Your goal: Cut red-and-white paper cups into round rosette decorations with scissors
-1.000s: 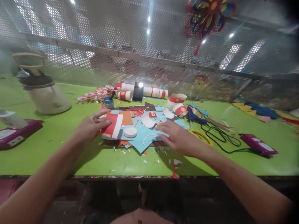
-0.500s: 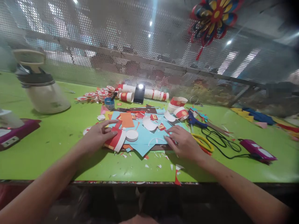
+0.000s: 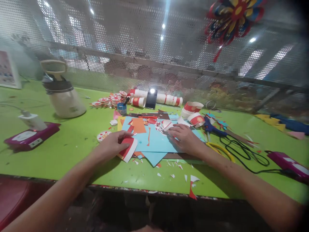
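My left hand pinches a curved, red-and-white piece cut from a paper cup, thumb on top, at the left edge of the light blue paper sheet. Over the right part of that sheet, my right hand is bent with its fingers stretched and slightly apart. Its fingertips touch or nearly touch a cluster of white and red paper bits, partly hidden by the hand. An orange paper rectangle and a thin orange strip lie between the hands.
Yellow-handled scissors and a blue glue gun with a black cord lie right. Cut paper cups, a phone and a blue jar stand behind. A purple power strip lies left; scraps dot the front edge.
My right hand has moved left and away from me across the blue sheet. The white disc and curved pieces have left their earlier spots; white bits now cluster at its fingertips. The view has turned left.
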A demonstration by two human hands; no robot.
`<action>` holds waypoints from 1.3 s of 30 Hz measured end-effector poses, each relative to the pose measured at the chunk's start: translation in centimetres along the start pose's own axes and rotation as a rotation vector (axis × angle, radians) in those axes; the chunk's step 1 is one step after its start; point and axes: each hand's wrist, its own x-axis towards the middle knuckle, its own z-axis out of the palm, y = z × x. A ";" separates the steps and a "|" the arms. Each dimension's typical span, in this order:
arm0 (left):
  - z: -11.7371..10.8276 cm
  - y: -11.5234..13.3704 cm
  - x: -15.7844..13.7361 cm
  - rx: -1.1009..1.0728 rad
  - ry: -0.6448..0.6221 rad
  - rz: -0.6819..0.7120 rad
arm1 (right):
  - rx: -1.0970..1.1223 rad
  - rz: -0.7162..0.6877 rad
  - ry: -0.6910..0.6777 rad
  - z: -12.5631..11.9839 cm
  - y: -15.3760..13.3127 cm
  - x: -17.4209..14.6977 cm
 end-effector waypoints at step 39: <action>4.8 2.3 3.2 -0.040 -0.270 0.004 | 0.440 0.358 -0.024 -1.0 -1.9 1.7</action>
